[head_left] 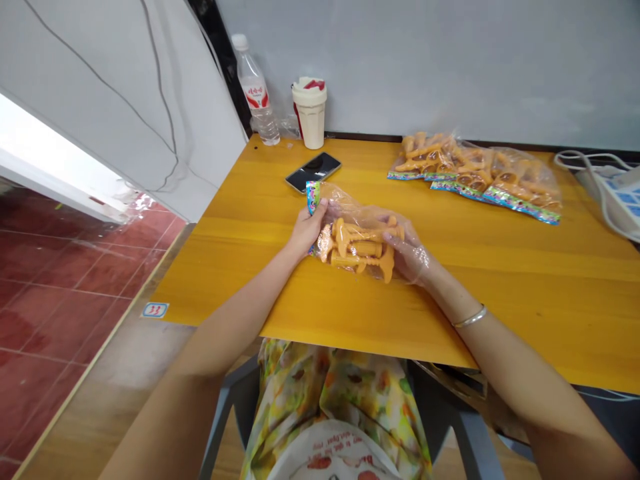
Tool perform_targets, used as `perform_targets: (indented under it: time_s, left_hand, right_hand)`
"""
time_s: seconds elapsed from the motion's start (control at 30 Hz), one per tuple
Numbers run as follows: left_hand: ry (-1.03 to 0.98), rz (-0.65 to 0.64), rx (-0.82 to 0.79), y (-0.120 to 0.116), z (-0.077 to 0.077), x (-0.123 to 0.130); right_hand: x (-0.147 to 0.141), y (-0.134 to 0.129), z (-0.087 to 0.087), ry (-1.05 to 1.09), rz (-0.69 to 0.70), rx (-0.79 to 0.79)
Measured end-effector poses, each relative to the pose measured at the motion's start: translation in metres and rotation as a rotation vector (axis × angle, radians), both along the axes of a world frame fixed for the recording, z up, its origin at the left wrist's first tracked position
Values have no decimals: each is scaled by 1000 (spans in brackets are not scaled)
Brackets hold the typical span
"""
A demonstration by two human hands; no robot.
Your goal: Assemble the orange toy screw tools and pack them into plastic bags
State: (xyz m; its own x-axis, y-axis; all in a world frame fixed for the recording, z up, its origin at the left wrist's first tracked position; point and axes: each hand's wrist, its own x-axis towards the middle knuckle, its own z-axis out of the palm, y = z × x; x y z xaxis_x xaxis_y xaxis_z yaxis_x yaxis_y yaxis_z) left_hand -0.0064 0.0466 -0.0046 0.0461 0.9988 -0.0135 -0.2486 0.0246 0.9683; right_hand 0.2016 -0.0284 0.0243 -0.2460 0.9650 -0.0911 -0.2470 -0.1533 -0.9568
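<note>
A clear plastic bag (357,205) with a blue-green printed header holds several orange plastic toy pieces (363,250). It is held just over the front half of the table. My left hand (311,225) grips the bag's left end by the header, thumb on top. My right hand (407,248) is closed around the right end, its thumb against the orange pieces. Clear film reaches to the right wrist; whether some fingers are inside the bag or only behind it, I cannot tell.
Several similar bags of orange toys (475,172) lie overlapping at the back right. A phone (314,172), a lidded cup (311,115) and a water bottle (257,97) are at the back left. A white power strip with cables (617,193) sits at the far right.
</note>
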Motion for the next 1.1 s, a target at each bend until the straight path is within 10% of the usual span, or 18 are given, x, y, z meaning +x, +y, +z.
perform_targets:
  time_s: [0.67, 1.1]
  left_hand:
    - [-179, 78, -31, 5, 6, 1]
    - [-56, 403, 139, 39, 11, -49]
  right_hand:
    - [10, 6, 0, 99, -72, -99]
    - [31, 18, 4, 49, -233, -202]
